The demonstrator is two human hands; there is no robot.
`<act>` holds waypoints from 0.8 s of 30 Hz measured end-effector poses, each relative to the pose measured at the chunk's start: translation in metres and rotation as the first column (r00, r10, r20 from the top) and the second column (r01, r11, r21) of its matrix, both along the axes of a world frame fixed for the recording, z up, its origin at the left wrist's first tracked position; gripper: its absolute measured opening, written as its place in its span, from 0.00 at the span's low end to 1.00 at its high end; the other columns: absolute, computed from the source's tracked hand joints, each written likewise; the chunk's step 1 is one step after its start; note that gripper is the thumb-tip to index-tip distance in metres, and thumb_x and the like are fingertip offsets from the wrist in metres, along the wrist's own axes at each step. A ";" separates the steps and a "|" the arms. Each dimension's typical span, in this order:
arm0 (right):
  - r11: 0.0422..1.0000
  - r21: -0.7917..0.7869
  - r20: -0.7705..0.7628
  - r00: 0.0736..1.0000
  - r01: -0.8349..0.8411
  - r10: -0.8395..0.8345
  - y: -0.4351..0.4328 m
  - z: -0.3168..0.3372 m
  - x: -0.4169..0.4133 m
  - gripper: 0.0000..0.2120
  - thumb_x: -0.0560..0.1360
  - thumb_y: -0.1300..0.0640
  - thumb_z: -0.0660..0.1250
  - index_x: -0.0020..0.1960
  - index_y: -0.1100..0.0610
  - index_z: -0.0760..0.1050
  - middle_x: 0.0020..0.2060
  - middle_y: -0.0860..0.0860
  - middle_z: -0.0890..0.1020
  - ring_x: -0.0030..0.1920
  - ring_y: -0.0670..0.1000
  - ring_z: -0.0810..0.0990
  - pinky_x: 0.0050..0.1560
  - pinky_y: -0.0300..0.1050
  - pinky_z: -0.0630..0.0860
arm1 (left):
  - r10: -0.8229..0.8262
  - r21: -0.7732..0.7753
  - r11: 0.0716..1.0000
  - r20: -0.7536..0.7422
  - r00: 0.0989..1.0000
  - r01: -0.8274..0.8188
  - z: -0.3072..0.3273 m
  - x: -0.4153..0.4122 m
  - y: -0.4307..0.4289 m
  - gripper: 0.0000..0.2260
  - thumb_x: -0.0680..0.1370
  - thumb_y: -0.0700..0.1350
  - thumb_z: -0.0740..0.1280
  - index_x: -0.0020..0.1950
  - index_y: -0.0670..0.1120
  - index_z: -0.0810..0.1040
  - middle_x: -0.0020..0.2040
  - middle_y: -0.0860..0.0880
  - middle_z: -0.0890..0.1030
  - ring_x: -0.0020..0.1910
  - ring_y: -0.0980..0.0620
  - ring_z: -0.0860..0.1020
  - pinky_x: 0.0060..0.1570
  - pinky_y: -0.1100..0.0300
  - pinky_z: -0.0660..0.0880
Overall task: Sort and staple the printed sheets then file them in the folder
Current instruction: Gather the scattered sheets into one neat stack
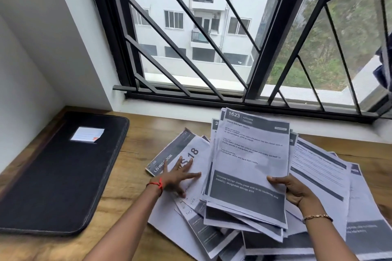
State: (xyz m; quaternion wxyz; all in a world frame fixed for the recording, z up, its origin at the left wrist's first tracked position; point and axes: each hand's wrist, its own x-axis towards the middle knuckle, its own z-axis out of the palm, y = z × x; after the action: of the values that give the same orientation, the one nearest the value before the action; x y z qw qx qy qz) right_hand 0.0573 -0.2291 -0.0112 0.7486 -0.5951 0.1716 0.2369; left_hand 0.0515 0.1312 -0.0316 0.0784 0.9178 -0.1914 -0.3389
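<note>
Several printed sheets [318, 178] lie fanned in a loose heap on the wooden table [135, 150]. My right hand [292, 189] grips the right edge of a small stack whose top sheet [252, 154] reads "1623 Kitchen", thumb on its face, tilting it up off the heap. My left hand [180, 175] lies flat with fingers spread on a sheet [192, 154] printed with "18", beside a "Living Room" page. A black zipped folder [61, 174] with a white label lies closed at the left. No stapler is visible.
A barred window with a dark frame [233, 99] runs along the table's far edge above a white sill. A white wall [25, 70] closes the left side. Bare wood shows between the folder and the papers.
</note>
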 end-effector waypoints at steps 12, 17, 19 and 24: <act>0.935 -0.239 -0.107 0.964 -0.262 0.243 0.031 -0.007 0.025 0.39 0.42 0.55 0.84 0.49 0.70 0.80 0.49 0.58 0.83 0.53 0.56 0.81 0.64 0.46 0.70 | 0.925 -0.458 0.373 0.112 0.364 -0.807 0.005 -0.032 -0.026 0.12 0.73 0.38 0.63 0.56 0.39 0.71 0.61 0.40 0.70 0.60 0.41 0.70 0.54 0.55 0.68; 0.877 -0.341 -0.101 0.941 -0.338 0.323 0.065 0.007 0.050 0.16 0.67 0.76 0.67 0.54 0.68 0.76 0.46 0.58 0.83 0.47 0.56 0.81 0.45 0.38 0.77 | 0.988 -0.440 -0.006 -0.141 0.063 -0.898 0.013 -0.035 -0.037 0.17 0.73 0.39 0.65 0.58 0.32 0.69 0.60 0.34 0.69 0.59 0.36 0.68 0.50 0.57 0.66; 0.849 -0.390 -0.090 0.933 -0.356 0.349 0.075 0.007 0.056 0.17 0.66 0.78 0.66 0.53 0.68 0.75 0.46 0.59 0.81 0.45 0.57 0.80 0.46 0.41 0.77 | 0.979 -0.444 -0.106 -0.204 -0.015 -0.890 0.011 -0.032 -0.039 0.18 0.73 0.39 0.65 0.59 0.31 0.70 0.60 0.33 0.69 0.60 0.35 0.68 0.54 0.56 0.68; 0.799 -0.472 -0.096 0.923 -0.373 0.374 0.088 0.001 0.061 0.18 0.58 0.73 0.68 0.48 0.67 0.76 0.39 0.57 0.79 0.37 0.54 0.76 0.37 0.40 0.74 | 0.942 -0.648 -0.292 -0.323 -0.093 -0.704 0.005 -0.029 -0.041 0.24 0.71 0.33 0.67 0.66 0.36 0.65 0.60 0.38 0.73 0.57 0.39 0.74 0.56 0.53 0.73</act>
State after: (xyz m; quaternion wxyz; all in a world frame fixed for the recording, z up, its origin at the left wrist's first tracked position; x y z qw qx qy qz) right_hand 0.1179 -0.1413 -0.0102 0.5156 -0.7843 0.1039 0.3289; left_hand 0.0221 0.0901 -0.0271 0.5844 0.6907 0.4176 0.0842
